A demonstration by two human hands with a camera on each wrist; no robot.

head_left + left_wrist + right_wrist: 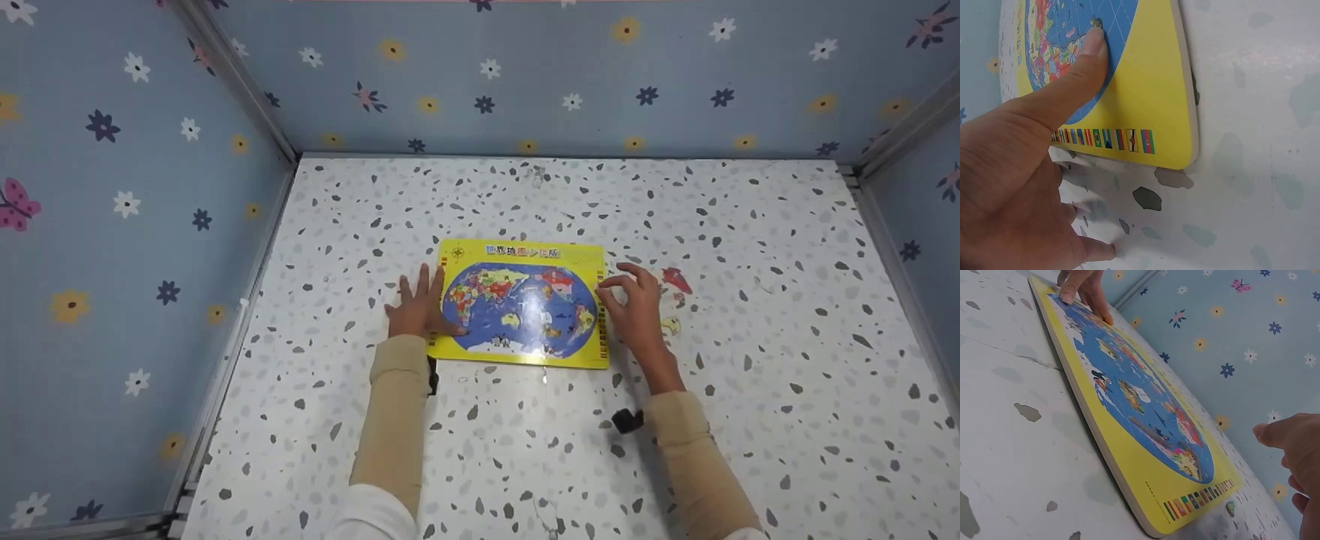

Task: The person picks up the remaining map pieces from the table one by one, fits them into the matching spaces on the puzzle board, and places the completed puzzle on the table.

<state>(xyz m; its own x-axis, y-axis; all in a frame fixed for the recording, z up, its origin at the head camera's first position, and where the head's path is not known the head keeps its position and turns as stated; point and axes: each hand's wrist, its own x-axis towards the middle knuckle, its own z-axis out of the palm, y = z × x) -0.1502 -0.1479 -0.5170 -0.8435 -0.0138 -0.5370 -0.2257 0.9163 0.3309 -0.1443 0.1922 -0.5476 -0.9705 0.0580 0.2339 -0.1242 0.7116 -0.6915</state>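
Note:
A yellow-framed world map puzzle board (525, 360) lies flat on the table. My left hand (416, 309) rests at its left edge. The left thumb (1086, 62) lies on the map's blue sea, while the other fingers spread along and beyond the edge. At the right edge of the board is my right hand (637, 311), its thumb and index fingertips close together. In the right wrist view that right hand (1297, 450) shows only partly, and whether it pinches anything is unclear. A red piece (676, 280) and a pale yellow piece (670, 325) lie just right of it.
The speckled white table (480, 450) extends around the board. Blue flowered panels (525, 75) stand behind and at both sides. A black wrist device (627, 421) sits by the right sleeve. A small green item (1230, 508) lies beyond the board's flag-lined edge.

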